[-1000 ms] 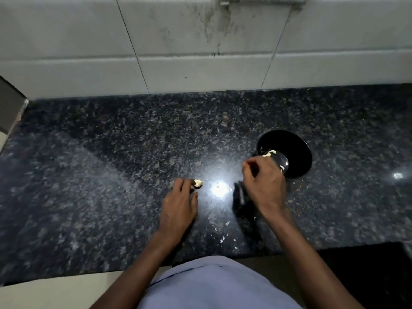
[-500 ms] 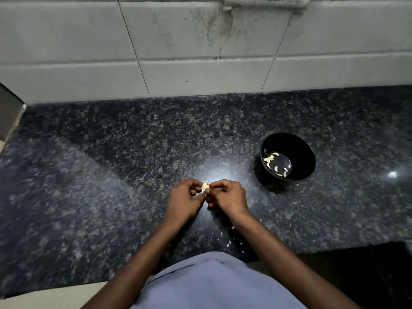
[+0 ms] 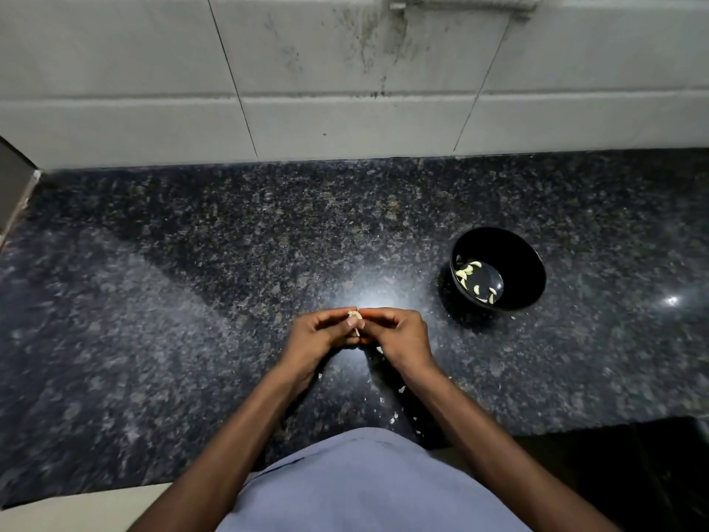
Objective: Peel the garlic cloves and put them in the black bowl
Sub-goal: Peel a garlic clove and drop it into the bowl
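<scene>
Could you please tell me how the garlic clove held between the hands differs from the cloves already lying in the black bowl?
The held garlic clove is pinched between the left hand and right hand above the counter; the bowl cloves lie loose inside the black bowl. The held one is single and mostly hidden by fingers; the bowl cloves are several and fully exposed. All look pale and small.

Our left hand (image 3: 320, 334) and right hand (image 3: 399, 335) meet knuckle to knuckle in front of our chest, fingers curled inward, thumbs and forefingers pinched together at the tips where the two hands touch. Both forearms run bare from the lower edge, converging toward the wrists.
</scene>
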